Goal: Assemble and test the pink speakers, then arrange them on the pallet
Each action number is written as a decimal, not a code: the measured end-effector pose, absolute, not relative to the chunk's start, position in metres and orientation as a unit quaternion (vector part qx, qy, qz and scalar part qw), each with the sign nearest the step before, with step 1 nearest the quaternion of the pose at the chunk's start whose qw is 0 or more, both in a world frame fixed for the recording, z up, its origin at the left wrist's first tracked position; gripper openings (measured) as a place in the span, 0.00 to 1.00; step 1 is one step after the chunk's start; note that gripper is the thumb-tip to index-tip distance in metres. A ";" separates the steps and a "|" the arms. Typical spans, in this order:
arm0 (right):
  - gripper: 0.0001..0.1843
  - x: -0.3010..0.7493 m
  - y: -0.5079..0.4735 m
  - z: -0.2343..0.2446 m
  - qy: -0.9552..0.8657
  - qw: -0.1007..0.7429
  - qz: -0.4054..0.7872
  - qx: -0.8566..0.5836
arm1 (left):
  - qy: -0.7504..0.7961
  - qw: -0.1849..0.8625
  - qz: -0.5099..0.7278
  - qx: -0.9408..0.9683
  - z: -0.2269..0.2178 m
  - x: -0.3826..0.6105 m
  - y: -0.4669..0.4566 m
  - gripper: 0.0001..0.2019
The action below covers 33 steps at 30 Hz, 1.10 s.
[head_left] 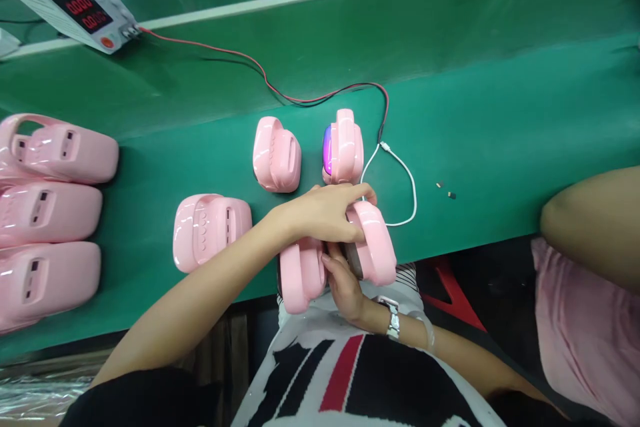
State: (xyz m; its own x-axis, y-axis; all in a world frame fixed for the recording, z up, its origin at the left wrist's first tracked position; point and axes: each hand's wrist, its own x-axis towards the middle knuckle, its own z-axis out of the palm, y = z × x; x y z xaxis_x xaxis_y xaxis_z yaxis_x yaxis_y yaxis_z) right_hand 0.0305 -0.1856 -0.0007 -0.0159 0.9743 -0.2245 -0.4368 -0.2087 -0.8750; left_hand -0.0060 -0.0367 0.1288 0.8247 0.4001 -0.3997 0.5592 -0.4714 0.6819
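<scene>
My left hand (325, 210) reaches across and grips the handle of a pink portable speaker (375, 247), fingers curled around it. That speaker is tilted over the table's front edge, its dark front facing left. My right hand (345, 287) comes in below it, fingertips pressed to the ported side of a second pink speaker (300, 277) on the left; its other fingers are partly hidden. Just beyond my left hand stands a speaker with a glowing purple front (327, 150), a white cable (414, 190) beside it. Another pink speaker (277, 155) and one more (213, 230) lie to the left.
Several pink speakers (50, 213) are stacked at the far left. A power supply with red digits (75, 3) sits on the ledge, its red lead (225, 50) running to the white cable. Two tiny dark chips (451, 195) lie right. A neighbour's arm (595, 227) is at the right.
</scene>
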 end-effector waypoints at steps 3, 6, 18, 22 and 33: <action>0.33 0.025 -0.180 0.008 -0.284 0.563 0.638 -0.442 | 0.284 0.437 -0.093 0.848 0.128 -0.006 -0.038 0.21; 0.33 0.028 -0.178 0.014 -0.297 0.555 0.639 -0.442 | 0.286 0.443 -0.085 0.845 0.125 -0.004 -0.038 0.21; 0.26 0.035 -0.178 0.024 -0.364 0.557 0.612 -0.428 | 0.433 0.543 0.267 0.669 0.125 -0.079 -0.070 0.17; 0.24 0.038 -0.180 0.029 -0.368 0.548 0.621 -0.423 | 0.554 0.569 0.366 0.486 0.076 -0.100 -0.122 0.21; 0.22 0.034 -0.186 0.027 -0.339 0.574 0.656 -0.354 | 0.525 0.577 0.400 0.481 0.057 -0.112 -0.153 0.21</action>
